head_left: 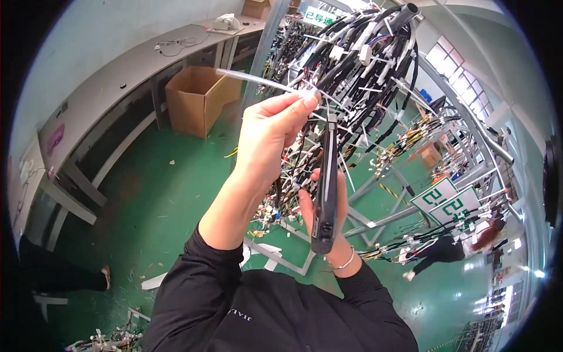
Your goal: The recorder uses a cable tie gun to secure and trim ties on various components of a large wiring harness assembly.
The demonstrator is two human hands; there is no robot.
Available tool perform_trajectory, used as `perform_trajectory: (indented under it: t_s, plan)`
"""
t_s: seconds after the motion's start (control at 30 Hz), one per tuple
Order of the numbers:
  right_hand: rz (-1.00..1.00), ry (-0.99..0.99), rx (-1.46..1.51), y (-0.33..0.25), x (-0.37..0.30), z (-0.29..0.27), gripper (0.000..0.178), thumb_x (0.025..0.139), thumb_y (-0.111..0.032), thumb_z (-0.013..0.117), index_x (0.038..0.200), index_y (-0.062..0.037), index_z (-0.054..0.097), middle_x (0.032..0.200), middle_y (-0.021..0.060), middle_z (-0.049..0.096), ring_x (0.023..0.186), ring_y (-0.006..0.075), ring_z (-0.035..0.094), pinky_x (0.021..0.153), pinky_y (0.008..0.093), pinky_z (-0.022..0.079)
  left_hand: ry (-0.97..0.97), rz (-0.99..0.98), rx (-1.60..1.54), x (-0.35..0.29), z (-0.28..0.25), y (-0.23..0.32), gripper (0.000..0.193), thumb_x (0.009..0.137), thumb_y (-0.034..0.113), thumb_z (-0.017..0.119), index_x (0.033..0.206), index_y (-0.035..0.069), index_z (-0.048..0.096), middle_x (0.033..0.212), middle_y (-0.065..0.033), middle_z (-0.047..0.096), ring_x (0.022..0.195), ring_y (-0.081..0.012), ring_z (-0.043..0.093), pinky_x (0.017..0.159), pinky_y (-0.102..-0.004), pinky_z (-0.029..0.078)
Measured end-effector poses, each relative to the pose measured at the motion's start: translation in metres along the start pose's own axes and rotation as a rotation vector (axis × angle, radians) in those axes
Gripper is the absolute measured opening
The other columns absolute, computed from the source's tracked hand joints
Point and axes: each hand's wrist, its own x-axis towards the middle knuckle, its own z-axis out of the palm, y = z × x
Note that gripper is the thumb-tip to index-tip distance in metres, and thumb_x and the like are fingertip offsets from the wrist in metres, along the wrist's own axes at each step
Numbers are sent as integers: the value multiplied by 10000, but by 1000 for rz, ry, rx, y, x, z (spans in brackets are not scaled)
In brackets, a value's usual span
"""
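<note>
My left hand (271, 128) is raised with thumb and fingers pinched together. From the pinch a white cable tie (253, 78) sticks out to the upper left. My right hand (342, 220) is wrapped round a long black cable tie gun (326, 188), held upright with its narrow nose pointing up. That nose is just right of my left fingertips, in front of the hanging wire harnesses (366, 70). These are thick bundles of black wires with white connectors and several white tie tails. Whether the tool's nose touches a tie cannot be made out.
A metal rack (268, 56) carries the harnesses. On the left run a long grey bench (141, 67) and an open cardboard box (202, 100). White-and-green signs (443, 202) and more harnesses hang at right, where another person (446, 249) bends over. Scraps litter the green floor (152, 193).
</note>
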Motion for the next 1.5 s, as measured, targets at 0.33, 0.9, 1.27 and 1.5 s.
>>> perform_trajectory:
  t_s: [0.33, 0.9, 1.27, 1.5]
  plan:
    - [-325, -84, -615, -8, 29, -34, 488, 729, -60, 715, 1184, 60, 588, 1107, 189, 587, 1014, 376, 579, 898, 447, 468, -204, 140, 229, 1, -7, -6, 365, 834, -18, 773, 1170, 16, 634, 892, 27, 667, 777, -13, 573, 669, -178, 434]
    - [185, -571, -240, -102, 103, -93, 480, 777, -95, 773, 1223, 14, 633, 1070, 91, 676, 971, 172, 674, 878, 305, 523, -25, 488, 307, 2, -14, -18, 250, 934, -15, 681, 1177, -73, 679, 896, -41, 696, 780, -67, 603, 713, -205, 491]
    - [184, -721, -456, -138, 134, -89, 465, 782, -206, 822, 1159, -2, 642, 966, 80, 664, 843, 205, 657, 780, 308, 516, 84, 992, 894, 12, -22, -19, 294, 853, -10, 675, 1147, 13, 684, 742, -96, 595, 640, -270, 601, 579, -380, 486]
    - [65, -724, -655, -140, 134, -72, 423, 763, -157, 824, 1103, 20, 643, 909, 117, 631, 755, 262, 626, 717, 328, 506, 139, 1005, 854, 12, -16, -19, 281, 839, -64, 700, 1114, -3, 707, 739, -110, 631, 583, -244, 589, 529, -345, 456]
